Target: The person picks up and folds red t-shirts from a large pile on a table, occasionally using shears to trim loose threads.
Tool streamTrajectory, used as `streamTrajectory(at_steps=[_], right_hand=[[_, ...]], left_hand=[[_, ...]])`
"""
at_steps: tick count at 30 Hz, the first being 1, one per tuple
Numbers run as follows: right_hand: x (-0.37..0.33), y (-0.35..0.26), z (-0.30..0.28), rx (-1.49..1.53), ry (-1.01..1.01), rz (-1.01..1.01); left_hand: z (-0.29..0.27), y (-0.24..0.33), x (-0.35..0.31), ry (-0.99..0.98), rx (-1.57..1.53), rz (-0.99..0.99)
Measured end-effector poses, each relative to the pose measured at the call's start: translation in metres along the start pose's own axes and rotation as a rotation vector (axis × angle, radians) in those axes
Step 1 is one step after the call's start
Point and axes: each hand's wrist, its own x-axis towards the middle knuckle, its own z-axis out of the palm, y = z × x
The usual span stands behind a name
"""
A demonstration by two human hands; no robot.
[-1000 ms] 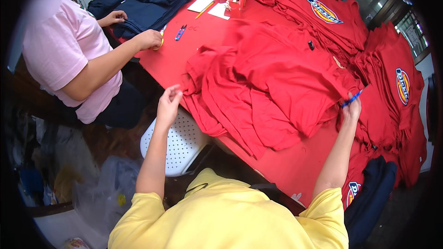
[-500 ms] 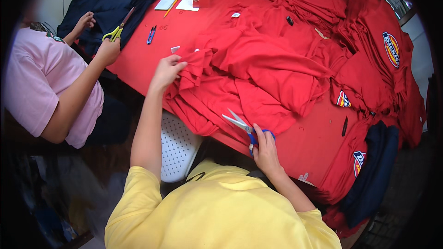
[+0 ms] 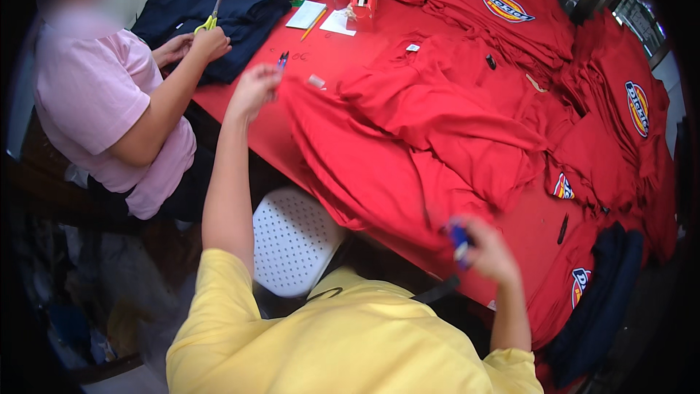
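A red T-shirt (image 3: 394, 142) lies spread over the near side of the table, with part of it pulled taut toward the left. My left hand (image 3: 255, 91) is closed on an edge of that shirt, lifting it near the table's left side. Blue-handled scissors (image 3: 460, 239) sit in my right hand (image 3: 494, 254), which is closed and smeared by motion at the shirt's near right edge. The blades cannot be made out. Whether the right fingers also pinch cloth, I cannot tell.
Folded red shirts (image 3: 503, 11) pile up at the back and right, and dark navy garments (image 3: 601, 299) at the near right. On the left a person in pink (image 3: 102, 91) holds yellow-handled scissors (image 3: 209, 23). A red tape dispenser (image 3: 362, 7) stands far back; a white stool (image 3: 292, 244) is below.
My left hand has raised the shirt's edge up and away, stretching the cloth. The right hand with the scissors has swung to the right. The view has shifted slightly left.
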Motion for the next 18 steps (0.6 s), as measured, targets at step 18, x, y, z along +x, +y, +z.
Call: streamTrajectory(at_steps=[18], right_hand=[[0.097,0.041,0.093,-0.114,0.454,-0.102]], left_hand=[[0.062,-0.075,0.006,0.098,-0.059,-0.018]])
